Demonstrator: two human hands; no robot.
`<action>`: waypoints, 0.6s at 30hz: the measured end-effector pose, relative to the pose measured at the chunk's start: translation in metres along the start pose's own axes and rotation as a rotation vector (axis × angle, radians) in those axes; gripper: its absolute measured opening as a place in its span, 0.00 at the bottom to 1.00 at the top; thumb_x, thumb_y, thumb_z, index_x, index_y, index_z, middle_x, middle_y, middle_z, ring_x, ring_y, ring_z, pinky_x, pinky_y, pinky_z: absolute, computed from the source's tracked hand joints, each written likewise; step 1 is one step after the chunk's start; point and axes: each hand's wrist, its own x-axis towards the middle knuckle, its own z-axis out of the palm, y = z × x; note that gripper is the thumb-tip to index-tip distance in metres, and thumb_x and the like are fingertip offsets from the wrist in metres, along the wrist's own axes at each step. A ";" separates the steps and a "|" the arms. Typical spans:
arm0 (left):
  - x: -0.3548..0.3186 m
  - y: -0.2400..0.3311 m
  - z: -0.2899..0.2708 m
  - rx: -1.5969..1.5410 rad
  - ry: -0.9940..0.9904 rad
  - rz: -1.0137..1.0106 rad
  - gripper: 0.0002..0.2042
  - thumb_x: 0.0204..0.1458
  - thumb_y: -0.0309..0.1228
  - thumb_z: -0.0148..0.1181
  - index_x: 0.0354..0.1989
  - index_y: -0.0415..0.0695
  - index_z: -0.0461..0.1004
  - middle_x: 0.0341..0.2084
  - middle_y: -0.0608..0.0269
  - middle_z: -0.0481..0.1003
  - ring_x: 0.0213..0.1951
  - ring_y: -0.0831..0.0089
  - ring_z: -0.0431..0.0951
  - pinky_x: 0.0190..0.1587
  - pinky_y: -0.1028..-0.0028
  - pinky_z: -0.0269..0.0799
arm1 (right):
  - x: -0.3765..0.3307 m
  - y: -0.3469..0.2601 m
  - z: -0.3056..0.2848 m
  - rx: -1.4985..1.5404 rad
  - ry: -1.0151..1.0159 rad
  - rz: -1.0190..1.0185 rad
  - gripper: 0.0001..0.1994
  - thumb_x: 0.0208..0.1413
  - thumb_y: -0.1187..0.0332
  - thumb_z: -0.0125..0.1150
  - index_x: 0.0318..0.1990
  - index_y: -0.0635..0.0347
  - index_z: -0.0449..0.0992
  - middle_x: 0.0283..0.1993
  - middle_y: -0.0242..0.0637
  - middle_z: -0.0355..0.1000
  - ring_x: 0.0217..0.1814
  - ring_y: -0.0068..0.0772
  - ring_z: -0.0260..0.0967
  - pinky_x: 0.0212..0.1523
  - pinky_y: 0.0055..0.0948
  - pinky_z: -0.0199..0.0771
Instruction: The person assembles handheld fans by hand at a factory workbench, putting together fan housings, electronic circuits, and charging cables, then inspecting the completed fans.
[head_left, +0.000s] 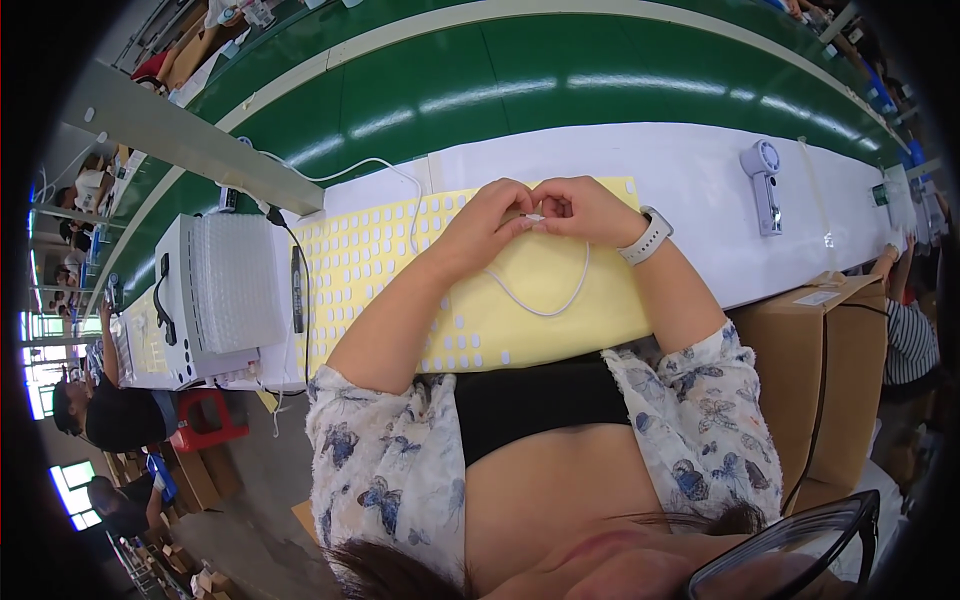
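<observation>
Both my hands meet over a yellow sheet (540,340), fingertips closed in a pinch. Between them is a small white piece (534,217), too small to name. My left hand (490,218) grips it from the left and my right hand (585,210) from the right. A thin white cable (545,313) loops below the hands; its upper end passes behind my right hand and cannot be followed. Rows of small white oval pads (350,250) cover the left part of the sheet, with a few more along its near edge.
At left stand a white box-shaped device (175,290) with a black handle, bubble wrap (232,285) and a black marker (297,290). A small handheld fan (765,185) lies at right. Beyond the white table runs a green conveyor belt (520,75). A cardboard box (820,380) stands beside me; people work nearby.
</observation>
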 end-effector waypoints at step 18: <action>-0.002 0.015 -0.001 0.162 0.324 -0.036 0.04 0.51 0.25 0.60 0.31 0.40 0.71 0.33 0.60 0.74 0.39 0.64 0.73 0.44 0.71 0.68 | 0.000 0.000 0.003 0.216 0.012 0.142 0.09 0.59 0.67 0.58 0.35 0.66 0.75 0.25 0.29 0.68 0.25 0.17 0.62 0.28 0.20 0.65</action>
